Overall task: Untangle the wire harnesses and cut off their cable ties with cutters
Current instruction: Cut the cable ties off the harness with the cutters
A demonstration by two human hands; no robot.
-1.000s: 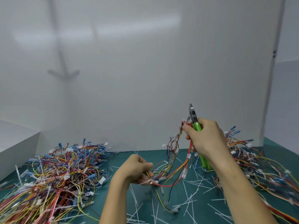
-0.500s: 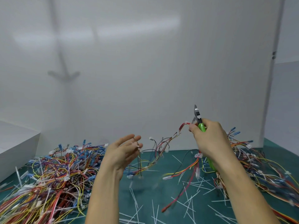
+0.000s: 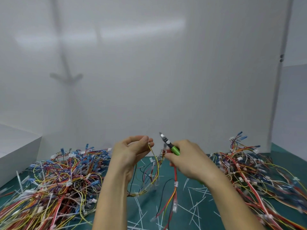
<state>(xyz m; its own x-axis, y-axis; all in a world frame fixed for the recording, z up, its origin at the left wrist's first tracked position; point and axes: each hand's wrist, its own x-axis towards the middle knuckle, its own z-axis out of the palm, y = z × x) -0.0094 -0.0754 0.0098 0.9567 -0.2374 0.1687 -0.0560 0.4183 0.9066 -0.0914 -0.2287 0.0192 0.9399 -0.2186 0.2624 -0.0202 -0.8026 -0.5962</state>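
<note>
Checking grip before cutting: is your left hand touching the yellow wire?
Touching. The head view shows the left hand pinching the yellow wire at its top end.

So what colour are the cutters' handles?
Green; the cutters show best in the head view.

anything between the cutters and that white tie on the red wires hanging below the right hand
Only the right hand itself: the cutters point up above it, and the tie hangs on the red wires below it. Nothing else visible lies between them.
</note>
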